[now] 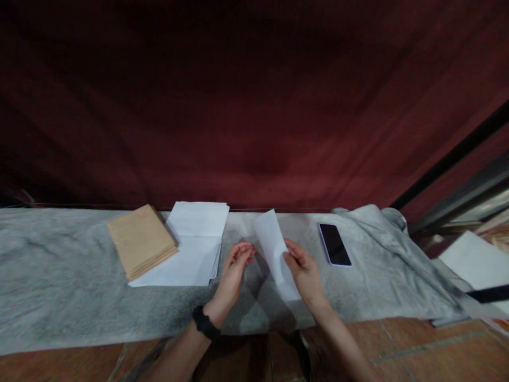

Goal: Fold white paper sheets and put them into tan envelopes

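Observation:
My right hand pinches a folded white sheet of paper by its right edge, thumb in front. The paper stands tilted above the grey cloth. Just left of it, my left hand is loosely curled, fingers a little apart and nothing in them; it wears a black wristband. Farther left lies a stack of white paper sheets with a crease across the top one. Brown envelopes in a pile overlap the stack's left side.
A smartphone with a purple edge lies right of my right hand. The grey cloth bunches up at the right end. Behind hangs a dark red curtain. Orange tiles show below, and a white object stands far right.

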`<state>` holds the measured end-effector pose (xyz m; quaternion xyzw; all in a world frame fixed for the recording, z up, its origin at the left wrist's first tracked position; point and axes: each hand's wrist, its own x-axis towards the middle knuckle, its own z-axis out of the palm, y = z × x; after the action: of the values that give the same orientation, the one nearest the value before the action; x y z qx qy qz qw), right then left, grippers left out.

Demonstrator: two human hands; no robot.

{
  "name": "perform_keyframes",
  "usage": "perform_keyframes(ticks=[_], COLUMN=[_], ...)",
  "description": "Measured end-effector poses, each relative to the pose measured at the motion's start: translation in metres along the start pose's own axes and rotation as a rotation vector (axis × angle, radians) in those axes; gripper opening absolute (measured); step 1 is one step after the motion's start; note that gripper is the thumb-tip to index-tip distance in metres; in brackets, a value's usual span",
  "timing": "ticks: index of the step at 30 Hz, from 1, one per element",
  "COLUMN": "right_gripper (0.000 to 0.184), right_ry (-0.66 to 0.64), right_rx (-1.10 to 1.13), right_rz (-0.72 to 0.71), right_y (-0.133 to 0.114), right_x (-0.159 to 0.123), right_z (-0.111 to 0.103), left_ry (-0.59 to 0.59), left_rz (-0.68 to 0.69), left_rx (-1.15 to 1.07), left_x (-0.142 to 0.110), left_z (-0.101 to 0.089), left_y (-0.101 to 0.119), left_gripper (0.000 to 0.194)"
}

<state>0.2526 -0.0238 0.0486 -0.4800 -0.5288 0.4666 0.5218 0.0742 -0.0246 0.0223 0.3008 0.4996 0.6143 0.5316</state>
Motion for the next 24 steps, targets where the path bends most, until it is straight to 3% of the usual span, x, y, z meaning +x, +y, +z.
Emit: perform_keyframes(ticks=[2, 4, 7, 9, 12, 15, 19, 21, 24], right_gripper=[0.042, 0.043, 0.030, 0.022, 0.019, 0.030, 0.027, 0.025, 0.031], right_ry=[0.073, 0.166, 0.237, 0.233, 0.125, 0.028, 0.050, 0.042, 0.095], right_rx=[0.243, 0.405, 0.500, 0.478, 0.370, 0.382, 0.389, 0.393, 0.425], right_rz=[0.109, 0.167, 0.190, 0.207, 0.247, 0.306, 0.395, 0.464, 0.560], right_y=[-0.005, -0.002, 0.016, 0.031, 0.043, 0.045, 0.045, 0.046, 0.045], right_x=[0.006, 0.009, 0.008, 0.004, -0.002, -0.004, -0.001, 0.000, 0.000], right_z=[-0.013, -0.019, -0.014, -0.007, -0.002, -0.009, -0.024, -0.029, -0.033], left_ry=[-0.002, -0.087, -0.178, -0.199, -0.288, -0.465, -0.671, -0.638, -0.452], left_rz=[-0.074, -0.202, -0.310, -0.275, -0.228, -0.277, -0.319, -0.241, -0.017], left_rx=[-0.071, -0.144, -0.211, -0.198, -0.067, 0.103, 0.253, 0.301, 0.392], left_x=[0.004, 0.006, 0.006, 0.008, 0.014, 0.021, 0.029, 0.036, 0.051], left_z=[-0.002, -0.003, -0.003, -0.005, -0.013, -0.025, -0.035, -0.038, -0.043], left_y=[0.001, 0.005, 0.012, 0.016, 0.021, 0.027, 0.037, 0.041, 0.042], left_gripper=[0.040, 0.043, 0.049, 0.051, 0.060, 0.062, 0.054, 0.055, 0.058])
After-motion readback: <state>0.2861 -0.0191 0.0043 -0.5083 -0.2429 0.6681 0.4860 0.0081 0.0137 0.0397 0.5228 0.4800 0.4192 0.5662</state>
